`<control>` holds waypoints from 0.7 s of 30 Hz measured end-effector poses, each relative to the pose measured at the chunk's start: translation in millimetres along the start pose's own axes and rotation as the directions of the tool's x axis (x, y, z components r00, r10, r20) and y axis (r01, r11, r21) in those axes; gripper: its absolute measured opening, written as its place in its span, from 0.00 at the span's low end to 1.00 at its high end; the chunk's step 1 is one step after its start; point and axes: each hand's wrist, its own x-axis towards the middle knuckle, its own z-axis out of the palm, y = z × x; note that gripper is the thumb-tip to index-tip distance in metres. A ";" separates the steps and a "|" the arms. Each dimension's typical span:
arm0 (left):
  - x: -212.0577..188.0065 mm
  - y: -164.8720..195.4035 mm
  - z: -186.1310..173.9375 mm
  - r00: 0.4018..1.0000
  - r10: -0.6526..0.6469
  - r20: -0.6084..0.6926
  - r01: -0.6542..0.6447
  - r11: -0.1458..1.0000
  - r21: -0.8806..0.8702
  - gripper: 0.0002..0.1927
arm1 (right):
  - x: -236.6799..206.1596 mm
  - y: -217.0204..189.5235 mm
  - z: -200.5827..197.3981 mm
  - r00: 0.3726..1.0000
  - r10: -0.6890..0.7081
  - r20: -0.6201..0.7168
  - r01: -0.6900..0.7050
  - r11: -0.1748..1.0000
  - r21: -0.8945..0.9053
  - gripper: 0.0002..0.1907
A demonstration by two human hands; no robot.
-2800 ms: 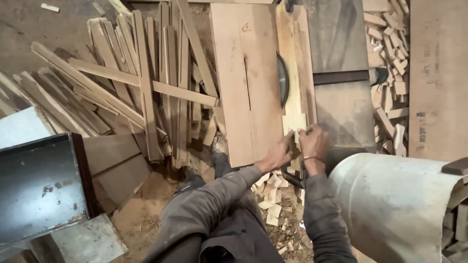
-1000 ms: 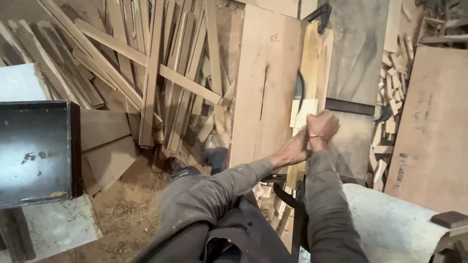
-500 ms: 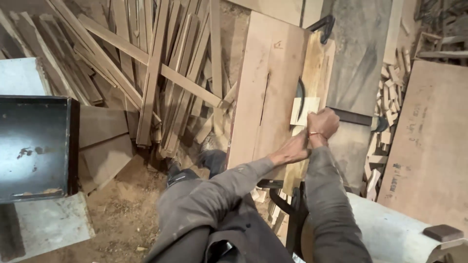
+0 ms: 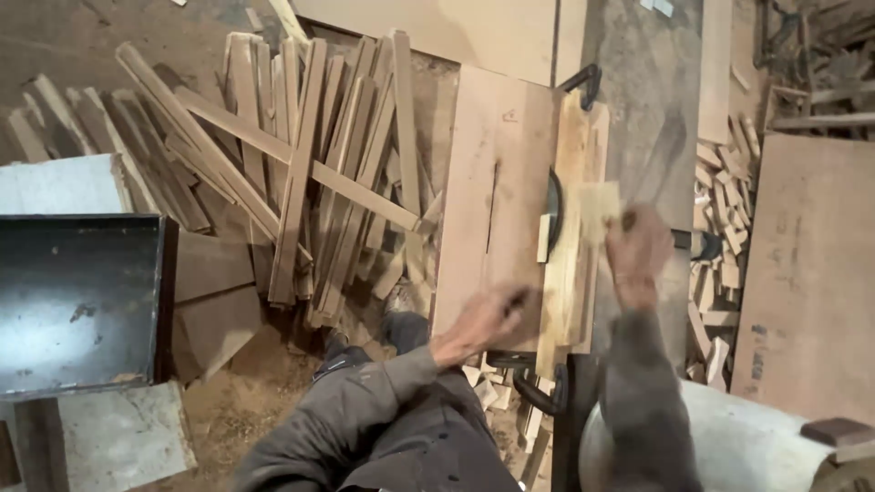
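right hand [image 4: 638, 244] gripping pale wood block [image 4: 599, 202] | left hand [image 4: 488, 314] flat, open on board [image 4: 497, 191]

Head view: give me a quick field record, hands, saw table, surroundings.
left hand: resting on the wooden saw table, near its front edge
right hand: blurred, holding a small pale wood block beside the saw blade
blade: dark, standing up through the table
floor left: pile of long wooden slats
floor right: stack of short offcuts
far left: dark metal box
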 end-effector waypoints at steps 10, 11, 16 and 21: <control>-25.1 -16.3 -16.2 0.902 0.175 0.394 -0.345 0.842 0.415 0.11 | -216.4 -36.9 -24.1 0.953 -0.263 0.149 0.199 0.917 0.344 0.12; -23.7 -28.0 -13.1 0.934 0.121 0.335 -0.248 0.896 0.369 0.12 | -223.3 -36.0 -25.7 0.974 -0.206 0.094 0.155 0.909 0.386 0.14; 48.9 -81.4 -7.2 0.975 0.155 -0.156 -0.084 0.919 0.386 0.18 | -259.6 -29.6 -51.0 0.996 0.048 0.070 -0.071 0.926 0.372 0.21; 100.8 -79.9 -11.7 0.954 0.072 -0.293 0.059 0.908 0.416 0.13 | -289.4 -37.7 -64.2 0.989 0.149 0.012 -0.141 0.899 0.415 0.18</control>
